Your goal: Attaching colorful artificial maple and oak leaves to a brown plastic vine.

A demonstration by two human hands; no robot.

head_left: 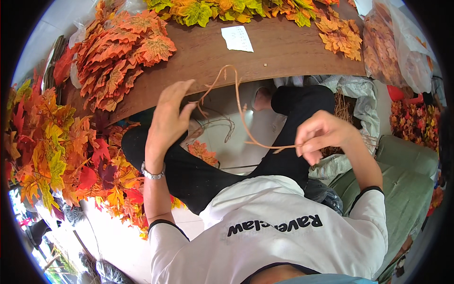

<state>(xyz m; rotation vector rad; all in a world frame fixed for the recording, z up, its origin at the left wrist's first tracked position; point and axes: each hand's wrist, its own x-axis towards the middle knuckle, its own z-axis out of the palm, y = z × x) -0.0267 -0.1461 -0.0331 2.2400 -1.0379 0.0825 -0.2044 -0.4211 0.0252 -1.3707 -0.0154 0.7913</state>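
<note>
A thin brown artificial vine stem with small side nubs bends in a loose S in front of me, over my lap and below the table edge. My right hand pinches its right end between thumb and fingers. At the other side, my left hand is held up with thumb and fingers apart, beside the stem's left end; it does not appear to grip it. Part of the stem curls lower there, above the floor. Bare of leaves, the stem rises to a bend just in front of the brown table.
Stacked orange artificial leaves lie on the table's left, yellow-green leaves along its back, near a white paper slip. Leafy garlands hang at left. A white sack with brown stems and a green seat are at right.
</note>
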